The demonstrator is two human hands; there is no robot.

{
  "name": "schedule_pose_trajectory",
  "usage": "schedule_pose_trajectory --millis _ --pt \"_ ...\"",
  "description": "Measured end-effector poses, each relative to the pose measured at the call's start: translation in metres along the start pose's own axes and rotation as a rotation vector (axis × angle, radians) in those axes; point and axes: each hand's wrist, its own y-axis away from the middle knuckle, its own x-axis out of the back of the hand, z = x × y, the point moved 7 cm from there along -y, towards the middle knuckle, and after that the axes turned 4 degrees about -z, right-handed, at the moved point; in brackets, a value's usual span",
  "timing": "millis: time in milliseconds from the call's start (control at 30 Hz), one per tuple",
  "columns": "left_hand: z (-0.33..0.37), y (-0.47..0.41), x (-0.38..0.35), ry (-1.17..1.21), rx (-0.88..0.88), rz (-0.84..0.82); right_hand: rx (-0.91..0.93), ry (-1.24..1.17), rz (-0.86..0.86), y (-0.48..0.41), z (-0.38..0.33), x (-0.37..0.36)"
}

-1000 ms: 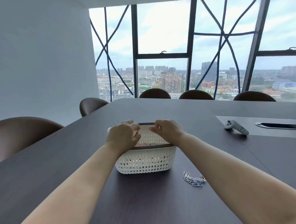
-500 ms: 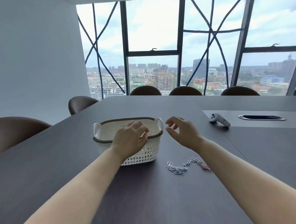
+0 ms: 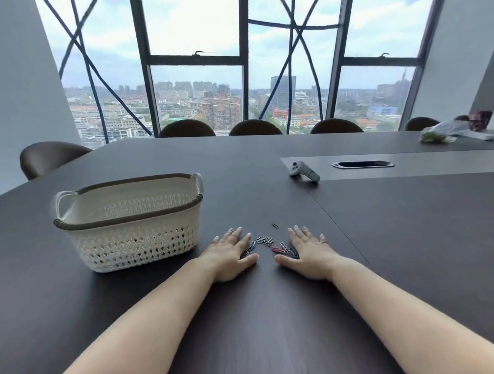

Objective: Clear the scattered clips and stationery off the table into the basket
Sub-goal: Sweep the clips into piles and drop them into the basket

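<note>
A white woven basket (image 3: 134, 238) with a dark rim stands on the dark table, left of centre. To its right lies a small heap of coloured paper clips (image 3: 267, 244). My left hand (image 3: 229, 255) rests flat on the table at the heap's left side, fingers spread, covering a few clips. My right hand (image 3: 308, 252) lies flat at the heap's right side, fingers apart. One single clip (image 3: 275, 225) lies a little beyond the heap. Neither hand holds anything.
A grey controller (image 3: 303, 171) lies further back on the right, beside an oval cable slot (image 3: 363, 164). A plastic bag and white items (image 3: 449, 133) sit at the far right. Brown chairs (image 3: 255, 127) line the far edge and left corner.
Both hands have left the basket and come down flat on the table on either side of the paper clips. The view has shifted, so the basket now sits further left.
</note>
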Motion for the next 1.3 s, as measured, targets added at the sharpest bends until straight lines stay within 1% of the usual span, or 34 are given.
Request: schedule_pose_trajectory --millis 100,200,267,433,500,567,600,633,667,700,767,833,900,1000,1133,1200,1300 --pt "-0.006 -0.013 0.003 0.055 -0.006 0.039 0.044 -0.012 0.009 -0.020 -0.014 0.004" --pt "-0.014 -0.020 0.010 0.191 -0.022 0.147 0.105 -0.027 0.017 -0.041 -0.023 0.009" --pt "-0.016 -0.019 0.015 0.264 -0.053 0.225 0.185 -0.058 0.019 -0.049 -0.032 0.013" --pt "-0.007 -0.005 0.024 0.286 -0.190 0.340 0.413 -0.323 0.106 -0.039 -0.042 0.021" --pt "-0.006 -0.001 0.025 0.327 -0.224 0.357 0.421 -0.434 0.102 -0.033 -0.036 0.022" --pt "-0.005 0.002 0.028 0.364 -0.242 0.380 0.364 -0.577 0.193 -0.028 -0.022 0.032" --pt "-0.005 0.004 0.030 0.360 -0.237 0.395 0.327 -0.595 0.264 -0.024 -0.014 0.040" --pt "-0.004 0.005 0.032 0.322 -0.210 0.404 0.299 -0.542 0.330 -0.021 -0.007 0.046" --pt "-0.004 0.005 0.033 0.235 -0.152 0.401 0.282 -0.439 0.361 -0.018 -0.003 0.048" --pt "-0.006 0.005 0.033 0.117 -0.067 0.380 0.264 -0.324 0.346 -0.016 -0.002 0.047" --pt "-0.010 0.004 0.029 -0.055 0.107 0.305 0.192 -0.122 0.244 -0.014 -0.002 0.035" --pt "-0.012 0.002 0.025 -0.072 0.187 0.280 0.157 -0.015 0.216 -0.014 -0.007 0.028" --pt "-0.011 -0.001 0.025 -0.028 0.177 0.299 0.182 -0.013 0.226 -0.017 -0.015 0.028" --pt "-0.006 -0.004 0.024 0.033 0.106 0.290 0.264 -0.066 0.236 -0.023 -0.024 0.030" --pt "0.001 -0.007 0.023 0.021 0.044 0.274 0.315 -0.149 0.294 -0.023 -0.027 0.032" --pt "0.002 -0.007 0.023 0.029 0.023 0.282 0.317 -0.147 0.313 -0.022 -0.026 0.032" --pt "0.003 -0.006 0.022 0.018 -0.013 0.294 0.328 -0.080 0.318 -0.021 -0.029 0.030"
